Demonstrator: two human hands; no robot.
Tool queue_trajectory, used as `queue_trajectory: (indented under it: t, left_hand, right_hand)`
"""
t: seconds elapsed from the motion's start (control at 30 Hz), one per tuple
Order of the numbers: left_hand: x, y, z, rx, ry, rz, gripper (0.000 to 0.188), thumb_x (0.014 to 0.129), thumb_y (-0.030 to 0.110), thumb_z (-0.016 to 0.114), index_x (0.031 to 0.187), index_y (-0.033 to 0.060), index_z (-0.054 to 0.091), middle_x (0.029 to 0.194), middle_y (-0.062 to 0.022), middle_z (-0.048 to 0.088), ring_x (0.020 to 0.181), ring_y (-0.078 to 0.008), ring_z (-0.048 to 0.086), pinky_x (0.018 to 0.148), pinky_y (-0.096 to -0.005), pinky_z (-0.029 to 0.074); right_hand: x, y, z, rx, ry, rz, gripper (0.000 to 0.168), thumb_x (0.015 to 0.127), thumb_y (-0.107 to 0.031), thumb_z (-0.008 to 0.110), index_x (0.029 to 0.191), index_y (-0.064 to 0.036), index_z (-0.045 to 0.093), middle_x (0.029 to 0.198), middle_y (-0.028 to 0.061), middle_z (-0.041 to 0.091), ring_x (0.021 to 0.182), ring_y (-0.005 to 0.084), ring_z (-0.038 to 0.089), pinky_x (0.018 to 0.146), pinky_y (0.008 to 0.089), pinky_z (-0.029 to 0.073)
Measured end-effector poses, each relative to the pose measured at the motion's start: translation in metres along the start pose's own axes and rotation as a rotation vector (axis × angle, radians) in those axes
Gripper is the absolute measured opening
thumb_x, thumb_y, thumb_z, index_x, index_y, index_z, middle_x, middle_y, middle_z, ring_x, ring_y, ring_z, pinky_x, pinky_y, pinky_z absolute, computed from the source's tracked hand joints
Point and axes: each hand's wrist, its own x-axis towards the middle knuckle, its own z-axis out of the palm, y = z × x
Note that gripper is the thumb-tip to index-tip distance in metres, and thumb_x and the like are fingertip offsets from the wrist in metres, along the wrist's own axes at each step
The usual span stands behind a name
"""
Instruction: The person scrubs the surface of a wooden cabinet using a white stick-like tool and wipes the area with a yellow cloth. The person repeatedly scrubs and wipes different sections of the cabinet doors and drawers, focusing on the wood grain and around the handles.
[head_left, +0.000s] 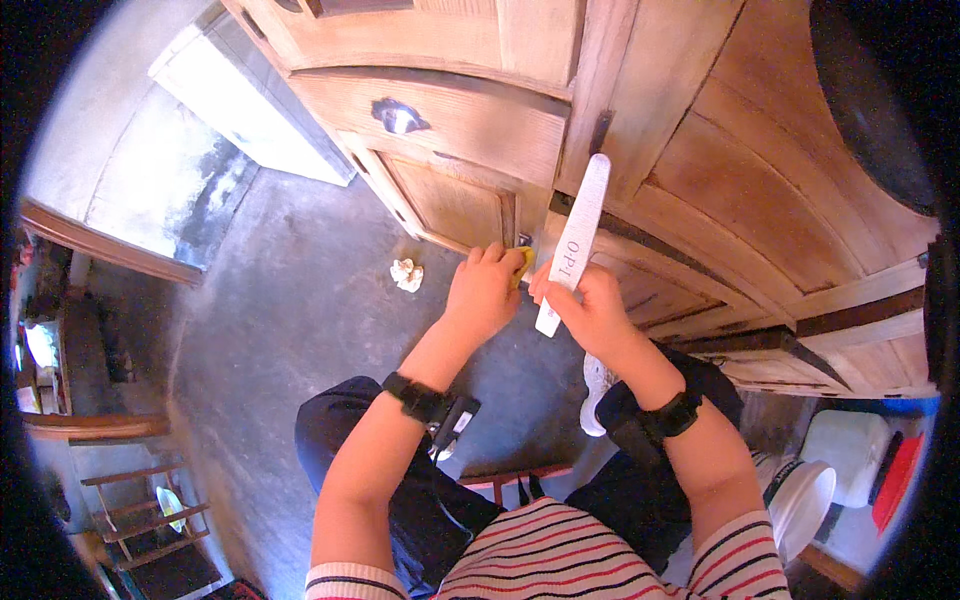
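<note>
My right hand (589, 304) grips the lower part of a long white O·P·I nail file (587, 206), its rounded tip pointing up toward the cabinet. Pinched in my left hand (486, 291) is a small yellow cloth or sponge (528, 260), mostly hidden by the fingers. Both hands are close together in front of a carved wooden cabinet (480, 101). Just beyond the yellow piece is a small metal fitting (523, 239) on a lower cabinet door (446, 195). Contact between the cloth and the door cannot be made out.
A crumpled tissue (406, 275) lies on the grey floor (300, 300) to the left. A metal pull (400, 116) juts from a drawer. At right stand a white bucket (808, 499) and a pale plastic container (844, 454). A wooden rack (142, 506) is at lower left.
</note>
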Motion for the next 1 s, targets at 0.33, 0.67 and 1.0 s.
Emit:
queue_trajectory:
  t: [0.33, 0.67, 1.0]
  left_hand:
    - [-0.026, -0.006, -0.021, -0.637, 0.191, -0.015, 0.047, 0.077, -0.011, 0.039, 0.117, 0.0116, 0.051, 0.112, -0.0200, 0.042, 0.106, -0.0345, 0.045, 0.095, -0.0377, 0.037]
    - [-0.040, -0.008, -0.035, -1.265, 0.065, -0.379, 0.027, 0.091, 0.023, 0.049, 0.104, 0.0007, 0.057, 0.105, -0.0081, 0.049, 0.105, -0.0167, 0.048, 0.092, -0.0293, 0.038]
    - [-0.054, -0.018, -0.028, -1.960, -0.069, -0.559, 0.025, 0.093, 0.024, 0.048, 0.104, 0.0025, 0.054, 0.088, -0.0046, 0.061, 0.079, -0.0143, 0.060, 0.072, -0.0280, 0.048]
  right_hand:
    - [0.007, 0.011, 0.018, 0.008, -0.208, 0.180, 0.015, 0.081, -0.014, 0.056, 0.080, 0.000, 0.060, 0.071, 0.0106, 0.063, 0.064, 0.0167, 0.060, 0.058, 0.0304, 0.048]
    - [0.019, 0.010, 0.030, 0.131, -0.425, 0.344, 0.020, 0.082, -0.021, 0.054, 0.077, -0.003, 0.061, 0.068, 0.0056, 0.061, 0.063, 0.0144, 0.058, 0.056, 0.0289, 0.046]
    - [0.030, 0.003, 0.045, 0.218, -0.355, 0.590, 0.036, 0.092, -0.032, 0.046, 0.080, -0.003, 0.065, 0.069, 0.0044, 0.062, 0.061, 0.0139, 0.058, 0.053, 0.0264, 0.045]
